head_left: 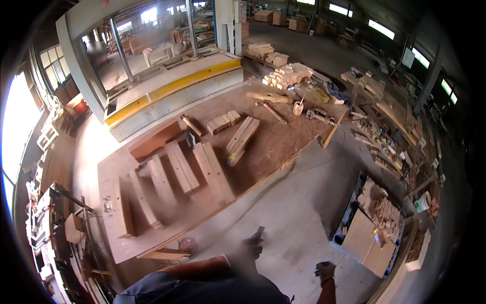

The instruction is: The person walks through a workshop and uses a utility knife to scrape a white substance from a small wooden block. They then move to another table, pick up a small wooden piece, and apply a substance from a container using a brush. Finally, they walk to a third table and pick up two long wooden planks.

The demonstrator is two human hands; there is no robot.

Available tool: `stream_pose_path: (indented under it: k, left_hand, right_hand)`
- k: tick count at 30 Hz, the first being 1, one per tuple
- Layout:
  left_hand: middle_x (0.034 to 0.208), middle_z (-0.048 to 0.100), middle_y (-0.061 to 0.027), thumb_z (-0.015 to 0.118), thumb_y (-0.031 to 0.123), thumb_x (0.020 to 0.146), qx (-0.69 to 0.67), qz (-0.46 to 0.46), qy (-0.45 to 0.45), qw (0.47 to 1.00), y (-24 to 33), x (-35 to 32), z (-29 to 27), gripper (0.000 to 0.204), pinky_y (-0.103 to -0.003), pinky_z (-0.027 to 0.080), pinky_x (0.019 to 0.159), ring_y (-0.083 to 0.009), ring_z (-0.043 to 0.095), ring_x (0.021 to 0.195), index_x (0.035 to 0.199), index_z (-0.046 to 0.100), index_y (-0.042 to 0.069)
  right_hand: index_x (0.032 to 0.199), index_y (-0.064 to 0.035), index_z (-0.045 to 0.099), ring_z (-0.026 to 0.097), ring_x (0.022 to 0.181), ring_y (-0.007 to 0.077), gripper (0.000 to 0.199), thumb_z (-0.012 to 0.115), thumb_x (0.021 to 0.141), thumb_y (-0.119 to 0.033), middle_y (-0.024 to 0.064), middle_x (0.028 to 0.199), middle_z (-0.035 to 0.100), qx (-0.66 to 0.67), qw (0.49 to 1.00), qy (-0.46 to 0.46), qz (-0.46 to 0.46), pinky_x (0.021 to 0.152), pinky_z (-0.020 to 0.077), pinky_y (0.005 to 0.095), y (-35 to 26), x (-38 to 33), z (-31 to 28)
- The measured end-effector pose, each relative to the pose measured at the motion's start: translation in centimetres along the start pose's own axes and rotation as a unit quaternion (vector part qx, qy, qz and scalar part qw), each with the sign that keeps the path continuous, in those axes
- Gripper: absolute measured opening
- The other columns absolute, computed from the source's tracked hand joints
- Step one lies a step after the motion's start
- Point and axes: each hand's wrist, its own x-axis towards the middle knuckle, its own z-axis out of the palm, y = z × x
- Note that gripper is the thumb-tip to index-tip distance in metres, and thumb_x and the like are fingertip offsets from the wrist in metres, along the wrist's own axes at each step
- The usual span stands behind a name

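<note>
One object (260,232); left hand (249,250) holding.

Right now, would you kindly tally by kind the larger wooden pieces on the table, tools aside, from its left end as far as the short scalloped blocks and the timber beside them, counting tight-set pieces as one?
Long pale timbers: 6
Reddish-brown board: 1
Row of short blocks: 1
Total: 8

Timber beams (213,171), stacked blocks (287,76) and a hammer (274,112) show a woodworking workshop.
</note>
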Motion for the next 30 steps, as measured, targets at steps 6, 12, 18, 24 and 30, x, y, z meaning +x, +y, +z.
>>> stream_pose_path:
  k: [6, 12, 18, 24, 30]
  left_hand:
    - [0.097, 0.068, -0.0011, 0.063, 0.015, 0.098, 0.101, 0.073, -0.038, 0.991, 7.4, 9.7, 6.5, 0.029, -0.024, 0.045, 0.058, -0.0104, 0.067, 0.082, 0.125, 0.062, 0.005]
    - [0.1, 0.07, -0.0027, 0.07, 0.018, 0.093, 0.213, 0.043, 0.032, 0.976, 17.9, 14.6, 15.8, 0.038, -0.023, 0.044, 0.056, -0.0101, 0.067, 0.082, 0.127, 0.063, 0.003]
    - [0.103, 0.071, -0.0052, 0.07, 0.018, 0.093, 0.165, 0.069, 0.013, 0.984, 17.8, 24.1, 18.2, 0.037, -0.024, 0.043, 0.055, -0.01, 0.067, 0.081, 0.125, 0.064, 0.002]
    - [0.104, 0.072, -0.0045, 0.071, 0.012, 0.092, 0.258, 0.167, -0.002, 0.952, 17.8, 31.9, 23.7, 0.038, -0.024, 0.046, 0.057, -0.0112, 0.067, 0.082, 0.127, 0.064, 0.001]
    - [0.108, 0.069, -0.0093, 0.071, 0.009, 0.089, 0.234, 0.2, 0.026, 0.951, 18.4, 37.2, 29.8, 0.038, -0.033, 0.055, 0.071, -0.0183, 0.066, 0.088, 0.124, 0.06, -0.002]
  right_hand:
    - [0.095, 0.0014, 0.064, 0.066, 0.056, 0.0307, 0.01, 0.066, 0.088, -0.005, 0.0171, 0.074, 0.067, -0.009, 0.956, -0.059, 0.287, 0.048, 0.0564, 0.0451, 9.2, 6.4, -1.0]
    - [0.087, -0.0011, 0.062, 0.064, 0.053, 0.0291, 0.006, 0.065, 0.089, -0.007, 0.0152, 0.069, 0.064, -0.009, 0.939, -0.053, 0.34, 0.047, 0.0542, 0.0435, 3.6, 10.1, 1.2]
    - [0.08, -0.0036, 0.061, 0.062, 0.05, 0.0276, 0.012, 0.064, 0.09, -0.009, 0.0132, 0.064, 0.061, -0.005, 0.946, -0.062, 0.317, 0.045, 0.052, 0.042, -0.8, 19.2, -1.6]
    - [0.072, -0.0062, 0.059, 0.06, 0.047, 0.026, 0.02, 0.063, 0.091, -0.01, 0.0113, 0.059, 0.058, 0.041, 0.979, -0.071, 0.187, 0.043, 0.0499, 0.0404, -7.3, 30.5, -8.9]
    - [0.087, -0.0016, 0.066, 0.065, 0.057, 0.0191, 0.02, 0.082, 0.079, -0.01, 0.0099, 0.075, 0.067, -0.141, 0.984, -0.018, 0.107, 0.05, 0.0552, 0.0357, -22.6, 39.5, -13.8]
